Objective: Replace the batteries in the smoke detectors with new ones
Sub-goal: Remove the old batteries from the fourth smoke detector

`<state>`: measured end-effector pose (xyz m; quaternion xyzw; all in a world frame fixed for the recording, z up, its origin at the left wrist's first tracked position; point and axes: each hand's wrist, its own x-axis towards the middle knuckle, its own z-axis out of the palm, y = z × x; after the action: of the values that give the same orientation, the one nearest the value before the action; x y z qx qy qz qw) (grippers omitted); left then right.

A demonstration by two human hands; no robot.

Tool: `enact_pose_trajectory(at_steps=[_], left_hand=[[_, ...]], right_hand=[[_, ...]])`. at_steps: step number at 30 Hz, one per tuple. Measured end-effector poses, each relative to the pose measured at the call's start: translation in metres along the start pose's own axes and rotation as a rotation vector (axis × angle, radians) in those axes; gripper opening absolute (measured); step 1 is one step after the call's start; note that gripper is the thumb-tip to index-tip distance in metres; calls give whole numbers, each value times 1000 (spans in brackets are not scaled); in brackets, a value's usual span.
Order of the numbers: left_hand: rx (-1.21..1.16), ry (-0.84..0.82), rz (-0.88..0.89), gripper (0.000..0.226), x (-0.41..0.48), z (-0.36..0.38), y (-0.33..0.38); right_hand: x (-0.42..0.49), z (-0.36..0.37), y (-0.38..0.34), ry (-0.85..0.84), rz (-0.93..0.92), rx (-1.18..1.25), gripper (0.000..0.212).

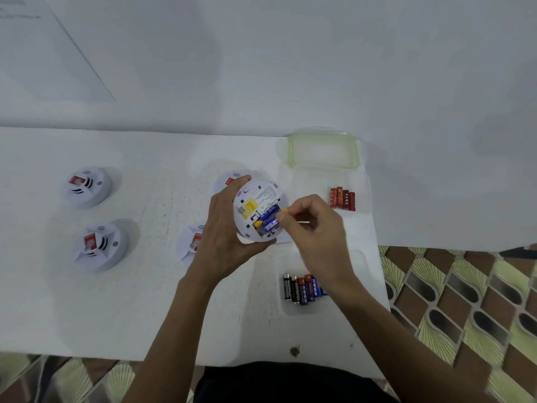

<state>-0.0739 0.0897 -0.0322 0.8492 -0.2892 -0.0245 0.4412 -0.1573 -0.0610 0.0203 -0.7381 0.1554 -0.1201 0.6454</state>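
My left hand grips a white round smoke detector, tilted with its back facing me. Its open battery bay holds blue batteries. My right hand pinches a blue battery with a yellow tip at the bay's right edge. Several red batteries lie at the right on the white table. A row of black, red and blue batteries lies in front of my right hand.
Two white smoke detectors stand at the left, one further back and one nearer. Two more detectors sit partly hidden behind my left hand. A clear lid with a green rim lies at the back right. Patterned floor lies beyond the table's right edge.
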Motion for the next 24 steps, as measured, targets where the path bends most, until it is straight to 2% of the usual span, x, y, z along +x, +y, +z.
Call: enact_pose_trajectory(at_steps=[2, 4, 7, 10, 14, 20, 24], left_hand=[[-1, 17, -19, 89, 0, -4, 1], [-51, 51, 18, 77, 1, -10, 13], [-125, 73, 39, 73, 1, -18, 23], [-137, 104, 28, 75, -4, -20, 25], [-127, 109, 14, 74, -7, -19, 26], [-119, 104, 1, 76, -12, -15, 31], [-112, 106, 15, 79, -19, -15, 36]], right_hand=[[0, -18, -3, -5, 10, 24, 10], [2, -41, -4, -67, 48, -46, 9], [0, -73, 3, -196, 89, -272, 10], [-6, -89, 15, -337, 127, -596, 12], [-16, -87, 43, -416, 111, -894, 12], [-23, -75, 72, -421, 101, -986, 11], [-23, -80, 73, -403, 69, -957, 14]])
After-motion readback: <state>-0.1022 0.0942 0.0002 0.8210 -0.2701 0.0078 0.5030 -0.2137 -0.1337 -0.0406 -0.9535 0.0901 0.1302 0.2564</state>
